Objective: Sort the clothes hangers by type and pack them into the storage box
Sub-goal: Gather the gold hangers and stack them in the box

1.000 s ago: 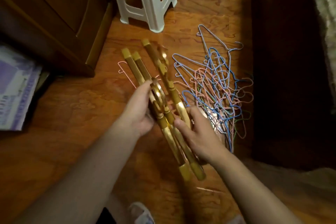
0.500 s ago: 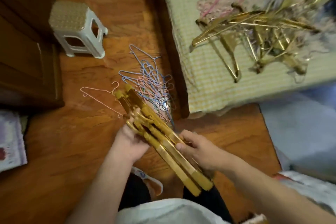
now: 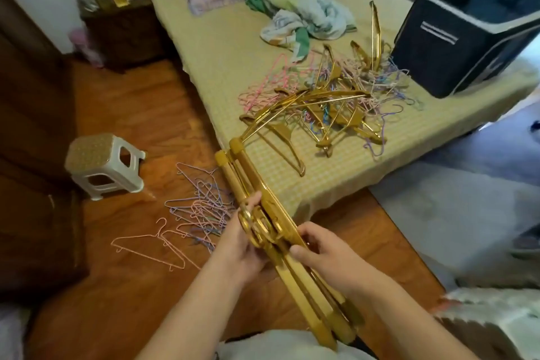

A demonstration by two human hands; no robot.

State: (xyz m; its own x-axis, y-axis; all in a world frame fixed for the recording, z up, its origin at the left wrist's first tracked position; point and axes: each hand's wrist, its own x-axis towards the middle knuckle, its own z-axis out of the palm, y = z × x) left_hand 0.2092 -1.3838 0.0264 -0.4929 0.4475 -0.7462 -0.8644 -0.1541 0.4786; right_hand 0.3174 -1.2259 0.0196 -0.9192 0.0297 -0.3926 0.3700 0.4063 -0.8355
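Both hands hold one bundle of gold hangers [image 3: 257, 199] stacked flat and slanting over the wooden floor [image 3: 140, 114] — the left hand [image 3: 242, 245] curls round it at the hooks, the right hand [image 3: 324, 254] grips its edge just below. Thin pink and blue wire hangers [image 3: 198, 210] lie heaped on the floor beside a white stool [image 3: 102, 164]. A mixed tangle of hangers [image 3: 330, 105] lies on the bed [image 3: 222, 47] near the dark storage box [image 3: 455, 41] — no writing is legible anywhere.
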